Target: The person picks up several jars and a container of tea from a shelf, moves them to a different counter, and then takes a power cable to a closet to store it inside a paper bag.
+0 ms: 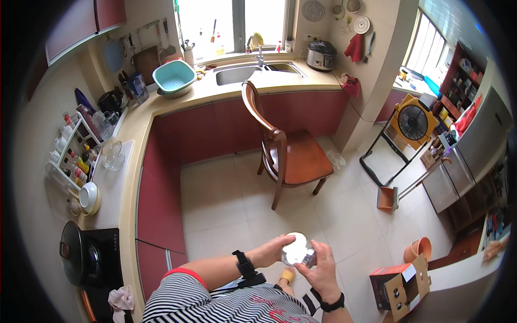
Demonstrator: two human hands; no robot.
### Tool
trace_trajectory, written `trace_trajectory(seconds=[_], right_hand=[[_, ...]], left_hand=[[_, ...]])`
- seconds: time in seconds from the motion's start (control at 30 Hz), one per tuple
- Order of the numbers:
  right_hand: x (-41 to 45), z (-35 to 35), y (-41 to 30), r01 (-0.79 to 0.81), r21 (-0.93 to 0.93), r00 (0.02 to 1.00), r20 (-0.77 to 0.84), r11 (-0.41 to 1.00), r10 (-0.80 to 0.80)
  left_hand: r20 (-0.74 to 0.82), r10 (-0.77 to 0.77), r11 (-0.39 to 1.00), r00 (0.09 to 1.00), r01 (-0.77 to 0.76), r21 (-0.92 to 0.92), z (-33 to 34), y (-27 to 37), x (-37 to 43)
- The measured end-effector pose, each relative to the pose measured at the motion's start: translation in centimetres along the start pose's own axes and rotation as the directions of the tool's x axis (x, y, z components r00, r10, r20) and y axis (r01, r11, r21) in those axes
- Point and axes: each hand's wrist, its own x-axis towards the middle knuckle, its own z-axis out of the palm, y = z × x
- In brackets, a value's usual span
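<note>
Both of my hands hold a small, round, shiny metal container [298,249] in front of my body, above the tiled floor. My left hand [270,251] grips its left side, with the thumb near the top edge. At its right side and lower edge are the fingers and thumb of my right hand [322,269]. Bright glare covers the container's face, so I cannot tell whether it is a lid or an opening. Black straps circle both wrists.
Ahead stands a wooden chair [309,157]. An L-shaped counter [161,107] carries a teal basin [174,76], a sink [236,75] and a lidded pan [72,254]. To the right are a floor fan [412,123], a dustpan [387,199] and an open cardboard box [408,282].
</note>
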Motion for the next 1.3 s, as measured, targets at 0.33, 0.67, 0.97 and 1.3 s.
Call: trace_trajectory(seconds=[0.33,0.67,0.97,1.3], right_hand=[[13.5,-0.4,3.4,-0.026,0.284,0.936,0.343,0.958,-0.076],[26.5,8.3,-1.3,0.233,0.51,0.7,0.503,0.828,-0.507],[37.4,23.2,-9.7,0.211,0.211,0.69,0.659,0.954,-0.298],[47.1,32.4,-16.2,0.368,0.561,0.46,0.583,0.741,-0.67]], left_hand=[[-0.2,0.381,0.901,0.903,-0.411,-0.142,-2.7,5.7,3.1],[-0.502,0.599,0.642,0.624,-0.748,-0.165,-10.1,12.0,-1.8],[-0.601,0.65,0.526,0.464,-0.846,-0.084,-21.9,21.1,-8.5],[-0.677,0.654,0.464,0.338,-0.886,0.006,-31.2,30.3,-12.8]])
